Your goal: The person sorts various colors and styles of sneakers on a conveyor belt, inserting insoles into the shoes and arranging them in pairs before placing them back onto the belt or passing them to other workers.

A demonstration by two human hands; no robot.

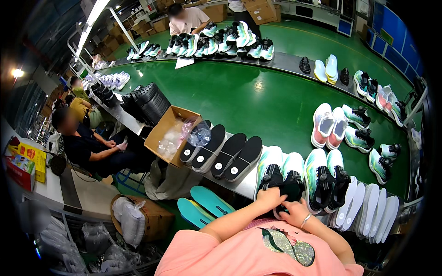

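A pair of white-green sneakers with black collars lies in front of me on the metal ledge: a left sneaker (270, 162) and a right sneaker (293, 166). Their toes point away from me. My left hand (270, 198) is bent over the heel ends, its fingers closed at the collars and partly hidden. Close beside it, my right hand (295, 212) has its fingers curled at the heel of the right sneaker. The inside of that sneaker is dark and mostly covered by my hands. A matching pair of sneakers (316, 177) stands just to the right.
Black insoles (220, 148) and a cardboard box (171, 115) lie to the left; white insoles (370, 209) hang over the edge at right. Teal insoles (211, 200) are beside my left arm. Pink-white sneakers (321, 126) stand on the green belt (239, 103). Co-workers sit at left and far side.
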